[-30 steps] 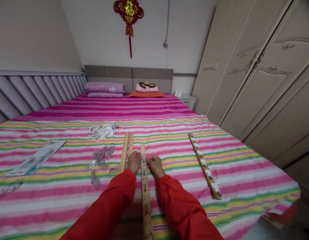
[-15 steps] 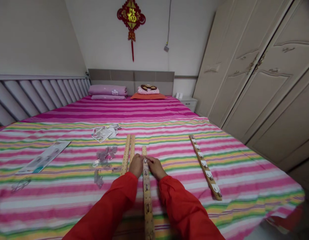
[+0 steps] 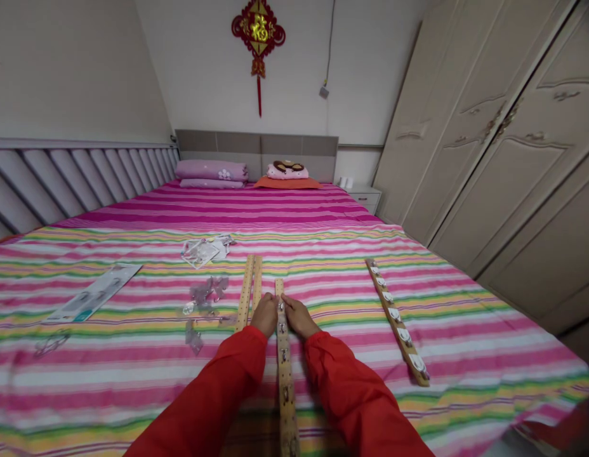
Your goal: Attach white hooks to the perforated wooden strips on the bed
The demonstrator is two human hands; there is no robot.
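Observation:
A long wooden strip (image 3: 285, 374) with small metal hooks lies lengthwise on the striped bedspread (image 3: 418, 279) in front of me. My left hand (image 3: 264, 315) and my right hand (image 3: 297, 315) meet at its far end, fingers curled and pinched around a small metal hook on the strip. Both arms wear red sleeves. Two more bare wooden strips (image 3: 249, 289) lie side by side just left of my left hand. A fourth strip (image 3: 397, 320), fitted with white hooks, lies to the right.
Clear plastic hook bags (image 3: 203, 297) and opened packets (image 3: 205, 249) lie left of the strips, a printed card (image 3: 95, 292) farther left. Pillows (image 3: 211, 171) sit at the headboard. A wardrobe (image 3: 508, 139) lines the right side, and a nightstand (image 3: 365, 195) stands by it.
My hands stay at the strip's far end and have closed in slightly on the hook. The camera has shifted a little, moving the scene rightward in view.

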